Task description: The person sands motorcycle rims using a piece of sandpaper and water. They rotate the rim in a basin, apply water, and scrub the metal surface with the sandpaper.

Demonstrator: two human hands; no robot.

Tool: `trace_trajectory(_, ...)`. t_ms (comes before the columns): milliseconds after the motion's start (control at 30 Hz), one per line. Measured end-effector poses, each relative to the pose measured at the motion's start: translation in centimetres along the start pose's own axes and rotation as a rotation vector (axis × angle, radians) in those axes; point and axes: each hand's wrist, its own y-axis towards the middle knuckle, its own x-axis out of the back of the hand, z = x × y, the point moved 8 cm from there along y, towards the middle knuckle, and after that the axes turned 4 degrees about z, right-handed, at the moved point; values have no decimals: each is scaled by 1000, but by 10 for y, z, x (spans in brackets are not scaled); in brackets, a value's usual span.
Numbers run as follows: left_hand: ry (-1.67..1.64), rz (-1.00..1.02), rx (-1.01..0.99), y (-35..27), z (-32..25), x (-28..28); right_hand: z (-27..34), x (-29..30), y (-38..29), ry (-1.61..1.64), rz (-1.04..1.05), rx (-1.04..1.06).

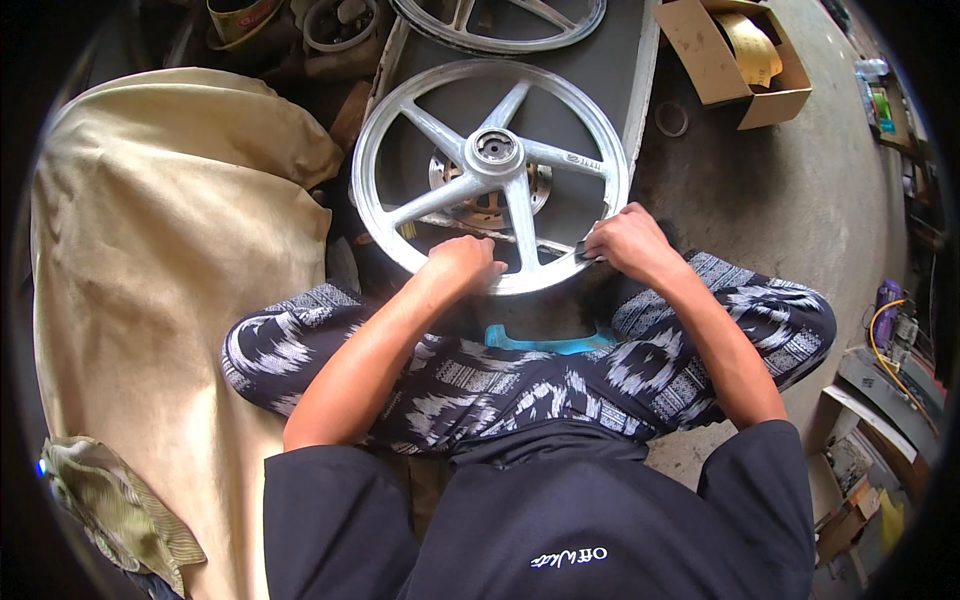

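A five-spoke metal motorcycle wheel (519, 217) lies before me, tilted, its hub with a round bearing seat facing up. A brake disc (491, 214) shows beneath the hub, between the spokes. My left hand (466, 262) grips the near rim, left of the lowest spoke, its fingers partly hidden behind the wrist. My right hand (628, 238) is at the rim's lower right, fingers closed on a small dark pad (583, 250) that touches the rim. What the pad is made of cannot be told.
Another wheel (525, 45) lies beyond on a grey tray (634, 112). An open cardboard box (784, 101) holding a yellow abrasive roll stands at upper right, a tape ring (671, 119) near it. Beige cloth (180, 225) covers something at left. A blue plastic edge (551, 343) shows between my legs.
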Motion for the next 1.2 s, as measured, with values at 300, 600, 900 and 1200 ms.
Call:
trace_trajectory(300,7,110,135,1,2,-5,4,-1,5,-86,18,-42)
trace_trajectory(600,-6,130,152,0,0,0,16,-9,5,47,49,-66)
trace_trajectory(900,-41,143,158,1,1,-6,19,-11,5,84,82,16)
trace_trajectory(1200,-1,90,136,0,-5,-1,27,-14,16,19,156,-24)
